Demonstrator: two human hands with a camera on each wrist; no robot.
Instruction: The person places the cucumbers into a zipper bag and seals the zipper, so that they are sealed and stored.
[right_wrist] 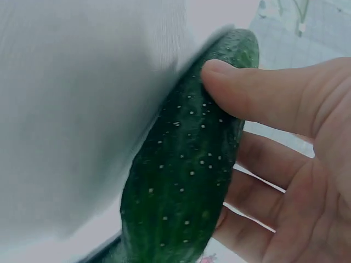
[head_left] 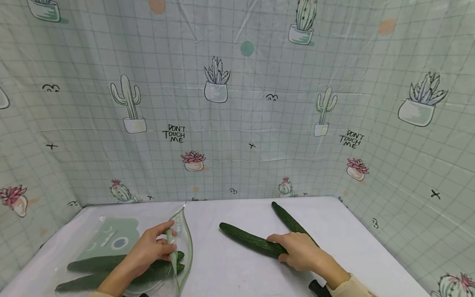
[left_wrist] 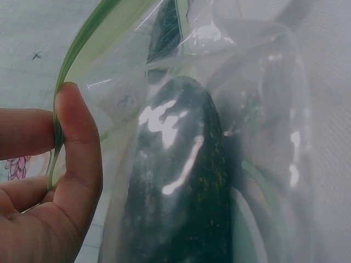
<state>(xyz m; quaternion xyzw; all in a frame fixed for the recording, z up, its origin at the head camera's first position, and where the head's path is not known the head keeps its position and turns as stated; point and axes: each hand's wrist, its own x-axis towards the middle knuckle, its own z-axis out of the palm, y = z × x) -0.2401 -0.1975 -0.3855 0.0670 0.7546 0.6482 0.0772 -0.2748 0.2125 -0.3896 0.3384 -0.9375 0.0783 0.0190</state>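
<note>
In the head view, my left hand (head_left: 148, 249) pinches the green zip edge of a clear plastic zip bag (head_left: 191, 247), holding its mouth apart. Two dark green cucumbers lie side by side inside, an upper one (head_left: 94, 263) and a lower one (head_left: 83, 283), partly hidden behind my wrist. The left wrist view shows a cucumber end (left_wrist: 175, 175) through the film, beside my thumb and fingers. My right hand (head_left: 302, 251) grips another cucumber (head_left: 248, 240) near one end, thumb on one side and fingers on the other. Behind that hand lies a further cucumber (head_left: 289, 218).
The white table (head_left: 230, 272) carries the bag on the left and the loose cucumber at the right. A grey-green sheet (head_left: 230, 123) printed with cacti hangs along the back and both sides. Inside the bag area shows a printed green face (head_left: 115, 233).
</note>
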